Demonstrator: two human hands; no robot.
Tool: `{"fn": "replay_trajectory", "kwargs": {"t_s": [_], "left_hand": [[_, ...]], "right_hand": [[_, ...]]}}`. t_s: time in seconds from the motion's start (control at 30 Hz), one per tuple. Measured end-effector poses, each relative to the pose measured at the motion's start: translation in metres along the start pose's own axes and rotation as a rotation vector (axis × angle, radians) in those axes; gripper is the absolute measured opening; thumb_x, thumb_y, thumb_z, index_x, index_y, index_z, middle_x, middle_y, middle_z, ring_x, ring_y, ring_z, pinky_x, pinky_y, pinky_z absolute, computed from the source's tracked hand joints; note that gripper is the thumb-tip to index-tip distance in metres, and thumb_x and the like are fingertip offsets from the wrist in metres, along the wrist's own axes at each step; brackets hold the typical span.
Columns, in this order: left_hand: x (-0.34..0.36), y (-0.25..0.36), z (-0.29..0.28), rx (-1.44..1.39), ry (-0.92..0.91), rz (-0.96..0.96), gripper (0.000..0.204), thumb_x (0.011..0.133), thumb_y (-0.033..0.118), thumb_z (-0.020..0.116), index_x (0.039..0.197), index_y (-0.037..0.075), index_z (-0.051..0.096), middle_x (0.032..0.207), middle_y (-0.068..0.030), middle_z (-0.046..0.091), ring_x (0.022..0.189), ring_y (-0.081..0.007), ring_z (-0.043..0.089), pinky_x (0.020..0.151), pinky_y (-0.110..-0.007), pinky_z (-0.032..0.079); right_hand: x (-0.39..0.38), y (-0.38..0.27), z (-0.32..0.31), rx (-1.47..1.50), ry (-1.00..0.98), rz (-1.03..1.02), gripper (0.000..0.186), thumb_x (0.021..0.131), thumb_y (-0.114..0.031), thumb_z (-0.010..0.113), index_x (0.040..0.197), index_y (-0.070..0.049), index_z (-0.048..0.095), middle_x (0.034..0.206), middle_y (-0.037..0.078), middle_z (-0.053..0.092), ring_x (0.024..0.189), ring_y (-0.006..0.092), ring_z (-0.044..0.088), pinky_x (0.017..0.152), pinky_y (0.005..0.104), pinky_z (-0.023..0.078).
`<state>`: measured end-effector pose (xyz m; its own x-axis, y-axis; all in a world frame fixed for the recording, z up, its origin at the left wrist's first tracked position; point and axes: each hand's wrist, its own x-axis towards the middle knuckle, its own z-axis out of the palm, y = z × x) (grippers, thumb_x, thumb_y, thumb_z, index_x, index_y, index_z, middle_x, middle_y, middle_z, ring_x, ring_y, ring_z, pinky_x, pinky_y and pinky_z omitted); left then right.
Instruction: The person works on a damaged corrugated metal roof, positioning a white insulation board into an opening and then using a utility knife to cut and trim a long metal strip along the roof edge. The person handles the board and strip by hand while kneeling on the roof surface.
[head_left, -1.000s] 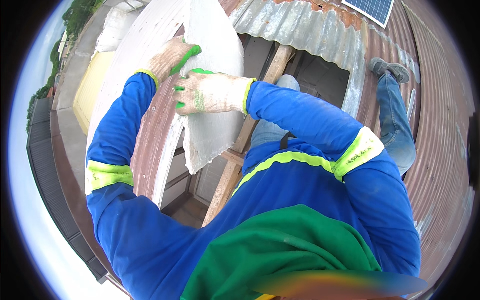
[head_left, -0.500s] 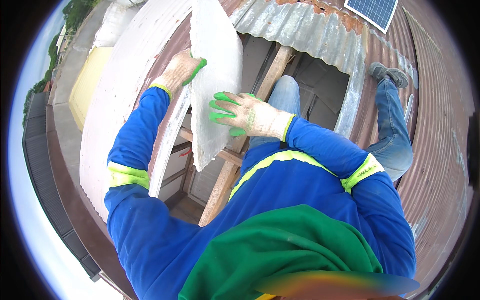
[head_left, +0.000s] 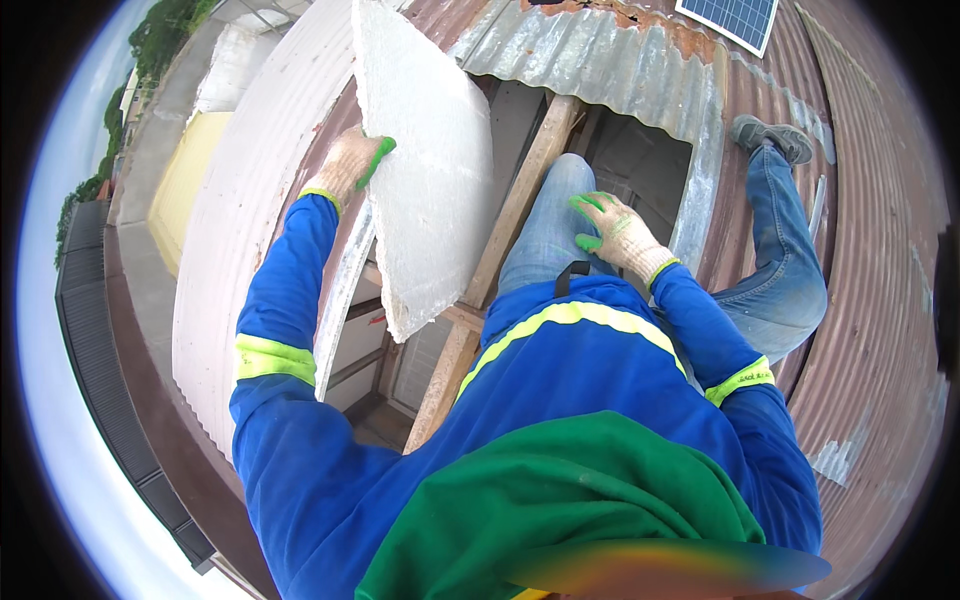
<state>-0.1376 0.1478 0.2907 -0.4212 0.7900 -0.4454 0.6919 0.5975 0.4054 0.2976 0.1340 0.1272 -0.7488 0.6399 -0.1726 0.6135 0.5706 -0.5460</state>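
My left hand (head_left: 350, 166), in a pale knit glove with green fingertips, is closed on the left edge of a white panel (head_left: 425, 180). The panel looks like foam board, with rough, crumbly edges, and stands tilted over an opening in the roof. My right hand (head_left: 622, 238), gloved the same way, is apart from the panel, over or against my jeans near the knee (head_left: 565, 180). Its thumb and fingers are spread, and nothing shows in them. The left fingertips behind the panel's edge are partly hidden.
A wooden beam (head_left: 530, 190) crosses the opening, which drops to a dim space below. Rusty corrugated metal sheet (head_left: 600, 65) borders its far side. A solar panel (head_left: 735, 18) lies at the upper right. My shoe (head_left: 775, 140) rests on brown corrugated roofing (head_left: 870, 330).
My right hand has left the panel's face and moved right, to beside my knee. The panel has turned so more of its face shows, with my left hand still on its edge.
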Motion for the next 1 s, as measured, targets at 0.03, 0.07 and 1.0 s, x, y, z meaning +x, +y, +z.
{"fn": "replay_trajectory", "kwargs": {"t_s": [0.03, 0.07, 1.0], "left_hand": [[0.008, -0.009, -0.001, -0.04, -0.012, -0.006, 0.056, 0.09, 0.032, 0.067, 0.129, -0.009, 0.064, 0.113, -0.0245, 0.075, 0.098, -0.0316, 0.076, 0.091, -0.04, 0.059], [0.015, -0.01, 0.0, -0.083, -0.029, -0.006, 0.056, 0.09, 0.031, 0.067, 0.127, -0.01, 0.064, 0.112, -0.0246, 0.075, 0.097, -0.0316, 0.076, 0.09, -0.04, 0.059], [0.138, -0.089, 0.192, 0.145, -0.042, 0.032, 0.051, 0.09, 0.032, 0.062, 0.123, -0.007, 0.062, 0.116, -0.0325, 0.069, 0.114, -0.0455, 0.066, 0.101, -0.053, 0.05]], "right_hand": [[-0.004, 0.006, -0.001, 0.018, 0.008, 0.03, 0.072, 0.088, -0.032, 0.076, 0.151, -0.015, 0.048, 0.152, 0.014, 0.051, 0.143, 0.0341, 0.046, 0.118, 0.0459, 0.041], [-0.008, 0.011, -0.002, 0.033, 0.016, 0.068, 0.072, 0.088, -0.031, 0.076, 0.152, -0.015, 0.047, 0.151, 0.015, 0.052, 0.143, 0.0342, 0.046, 0.118, 0.046, 0.041], [0.0, 0.073, 0.001, 0.175, -0.102, 0.523, 0.072, 0.086, -0.02, 0.08, 0.151, -0.017, 0.049, 0.13, 0.014, 0.065, 0.123, 0.0344, 0.062, 0.106, 0.0447, 0.051]]}}
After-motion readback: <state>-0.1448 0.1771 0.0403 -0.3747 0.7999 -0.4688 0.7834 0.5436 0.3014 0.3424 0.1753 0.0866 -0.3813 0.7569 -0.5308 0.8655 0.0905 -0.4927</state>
